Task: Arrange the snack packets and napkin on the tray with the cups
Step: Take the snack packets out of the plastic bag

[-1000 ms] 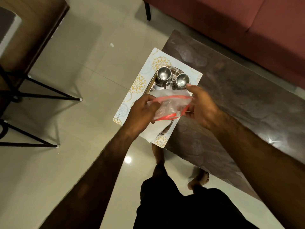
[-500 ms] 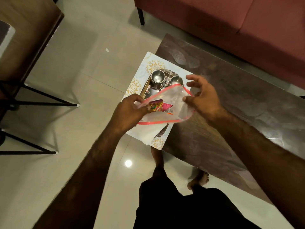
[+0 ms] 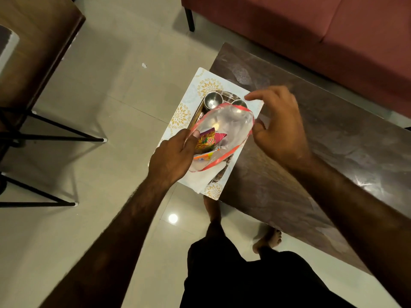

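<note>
At frame centre, my left hand (image 3: pixel 171 156) and right hand (image 3: pixel 278 127) pinch the clear bag (image 3: pixel 224 125) open over the tray (image 3: pixel 198 112).

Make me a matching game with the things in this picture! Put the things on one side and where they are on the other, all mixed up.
Things:
1. snack packets
2. steel cups
3. clear bag
4. napkin

Places:
A. held up between both hands
B. at the far end of the tray
C. inside the clear bag
D. lying at the near end of the tray, under the bag

Pairs: 1-C, 2-B, 3-A, 4-D
</note>
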Action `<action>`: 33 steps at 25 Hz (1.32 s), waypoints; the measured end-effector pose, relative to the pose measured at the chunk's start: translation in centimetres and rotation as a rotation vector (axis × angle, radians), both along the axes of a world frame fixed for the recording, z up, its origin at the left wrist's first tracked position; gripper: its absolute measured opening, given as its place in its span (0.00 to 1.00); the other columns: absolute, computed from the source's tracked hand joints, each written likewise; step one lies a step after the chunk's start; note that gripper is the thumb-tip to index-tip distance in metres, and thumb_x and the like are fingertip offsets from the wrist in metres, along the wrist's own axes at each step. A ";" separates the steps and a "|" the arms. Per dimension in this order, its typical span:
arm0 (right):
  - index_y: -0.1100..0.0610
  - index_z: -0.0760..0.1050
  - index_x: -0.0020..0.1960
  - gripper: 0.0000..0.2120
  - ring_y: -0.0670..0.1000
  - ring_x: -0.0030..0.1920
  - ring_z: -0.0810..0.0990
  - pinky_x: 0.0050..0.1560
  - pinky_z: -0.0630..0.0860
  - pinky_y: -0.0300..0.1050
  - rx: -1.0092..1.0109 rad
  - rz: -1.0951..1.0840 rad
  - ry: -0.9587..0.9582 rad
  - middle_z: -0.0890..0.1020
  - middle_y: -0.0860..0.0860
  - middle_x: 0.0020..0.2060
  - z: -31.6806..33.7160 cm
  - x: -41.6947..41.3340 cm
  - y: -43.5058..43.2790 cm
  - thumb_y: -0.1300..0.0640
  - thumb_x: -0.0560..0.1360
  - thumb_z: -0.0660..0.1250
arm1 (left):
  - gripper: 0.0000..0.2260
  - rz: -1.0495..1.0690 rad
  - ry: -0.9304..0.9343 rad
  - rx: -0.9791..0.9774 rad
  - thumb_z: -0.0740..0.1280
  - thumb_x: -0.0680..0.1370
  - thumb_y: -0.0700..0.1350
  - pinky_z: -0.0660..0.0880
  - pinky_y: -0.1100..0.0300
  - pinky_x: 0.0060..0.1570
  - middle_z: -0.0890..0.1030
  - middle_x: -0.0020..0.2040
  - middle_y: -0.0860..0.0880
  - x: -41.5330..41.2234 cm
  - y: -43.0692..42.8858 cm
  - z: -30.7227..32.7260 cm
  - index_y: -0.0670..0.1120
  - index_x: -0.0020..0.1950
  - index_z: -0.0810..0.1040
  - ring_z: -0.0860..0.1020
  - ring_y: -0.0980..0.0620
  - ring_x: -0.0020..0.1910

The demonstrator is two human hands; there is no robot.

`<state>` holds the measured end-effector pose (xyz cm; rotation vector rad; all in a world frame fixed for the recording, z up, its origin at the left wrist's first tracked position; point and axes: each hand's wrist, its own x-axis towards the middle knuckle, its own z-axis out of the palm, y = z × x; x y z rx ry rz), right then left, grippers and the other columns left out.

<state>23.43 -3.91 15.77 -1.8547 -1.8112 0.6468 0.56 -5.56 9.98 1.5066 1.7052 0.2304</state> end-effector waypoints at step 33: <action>0.54 0.69 0.76 0.21 0.62 0.71 0.73 0.70 0.72 0.57 -0.644 0.539 -0.754 0.76 0.57 0.71 -13.3 -9.2 1.3 0.51 0.84 0.59 | 0.22 0.169 -0.231 0.027 0.52 0.84 0.61 0.84 0.48 0.53 0.81 0.60 0.58 -0.7 -2.5 -1.8 0.59 0.76 0.67 0.83 0.57 0.55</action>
